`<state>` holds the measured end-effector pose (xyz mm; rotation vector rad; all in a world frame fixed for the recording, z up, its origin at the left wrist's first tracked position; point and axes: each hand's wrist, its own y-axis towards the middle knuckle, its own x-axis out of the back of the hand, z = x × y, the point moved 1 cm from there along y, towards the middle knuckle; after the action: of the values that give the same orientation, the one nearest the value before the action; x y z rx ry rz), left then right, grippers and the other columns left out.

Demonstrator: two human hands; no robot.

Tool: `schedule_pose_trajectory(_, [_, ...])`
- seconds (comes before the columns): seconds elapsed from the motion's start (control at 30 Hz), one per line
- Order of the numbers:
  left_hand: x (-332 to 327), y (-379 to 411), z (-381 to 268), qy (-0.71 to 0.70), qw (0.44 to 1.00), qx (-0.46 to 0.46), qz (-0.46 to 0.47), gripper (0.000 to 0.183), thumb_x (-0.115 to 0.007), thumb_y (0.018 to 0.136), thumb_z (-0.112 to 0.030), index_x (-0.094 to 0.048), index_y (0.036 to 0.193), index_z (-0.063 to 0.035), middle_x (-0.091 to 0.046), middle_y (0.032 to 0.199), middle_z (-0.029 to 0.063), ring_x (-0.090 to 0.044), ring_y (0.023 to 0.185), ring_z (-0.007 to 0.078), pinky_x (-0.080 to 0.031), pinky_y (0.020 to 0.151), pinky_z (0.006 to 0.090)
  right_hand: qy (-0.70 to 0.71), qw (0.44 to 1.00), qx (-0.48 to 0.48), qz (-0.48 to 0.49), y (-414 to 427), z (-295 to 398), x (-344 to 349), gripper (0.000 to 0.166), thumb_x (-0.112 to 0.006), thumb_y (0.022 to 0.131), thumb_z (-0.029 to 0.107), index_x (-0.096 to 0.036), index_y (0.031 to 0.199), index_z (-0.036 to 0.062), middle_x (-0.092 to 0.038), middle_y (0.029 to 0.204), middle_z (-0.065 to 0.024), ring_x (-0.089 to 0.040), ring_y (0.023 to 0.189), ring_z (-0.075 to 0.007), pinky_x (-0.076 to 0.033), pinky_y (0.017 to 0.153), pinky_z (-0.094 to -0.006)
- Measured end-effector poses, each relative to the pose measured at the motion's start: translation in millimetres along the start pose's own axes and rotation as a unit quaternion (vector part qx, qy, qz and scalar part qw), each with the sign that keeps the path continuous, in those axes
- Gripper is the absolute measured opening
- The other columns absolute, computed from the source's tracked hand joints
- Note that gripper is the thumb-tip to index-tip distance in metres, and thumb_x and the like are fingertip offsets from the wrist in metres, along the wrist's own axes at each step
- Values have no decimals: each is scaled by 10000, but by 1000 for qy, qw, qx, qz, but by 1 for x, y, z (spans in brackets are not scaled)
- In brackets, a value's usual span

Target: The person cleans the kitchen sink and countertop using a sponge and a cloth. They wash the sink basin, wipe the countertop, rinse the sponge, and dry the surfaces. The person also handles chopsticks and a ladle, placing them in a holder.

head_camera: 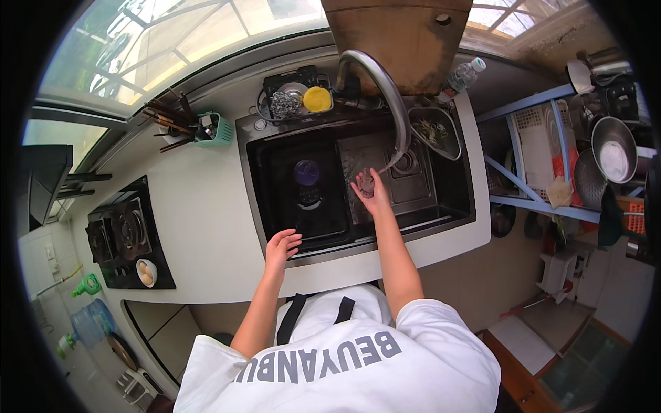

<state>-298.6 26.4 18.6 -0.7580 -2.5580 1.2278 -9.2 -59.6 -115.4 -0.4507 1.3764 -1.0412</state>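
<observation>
My right hand is over the right side of the dark sink, palm up. In its fingers is a small, translucent brownish object, perhaps a small glass; its exact kind is unclear. Running water comes from the curved metal faucet and falls beside the fingertips. My left hand hovers at the sink's front left edge, fingers extended and holding nothing. Left of the faucet, a purple round object lies in the black basin.
Behind the sink sit a steel wool scrubber, a yellow sponge and a leaning wooden board. A strainer basket with green scraps occupies the right corner, near a plastic bottle. Leftward are a utensil basket and a gas stove.
</observation>
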Motion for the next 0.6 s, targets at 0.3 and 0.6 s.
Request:
schedule_pose_trajectory(0.3, [-14, -7, -12, -31, 998, -1, 53, 332, -445, 986, -202, -531, 1247, -16, -640, 1163, 138, -621, 1074, 229, -512, 898, 350, -118, 983, 140, 2, -8, 61, -24, 164, -733, 856, 233, -677, 883, 82, -682, 813, -48, -603, 646, -97, -410, 533, -211])
schedule_pose_trajectory(0.6, [10, -8, 5, -13, 999, -2, 46, 344, -464, 995, -244, -531, 1256, -30, -629, 1180, 124, -613, 1078, 216, -513, 896, 345, -671, 547, 379, -328, -55, 179, 39, 492, -632, 852, 469, -682, 662, 18, -653, 643, -179, -638, 685, -406, -492, 617, -453])
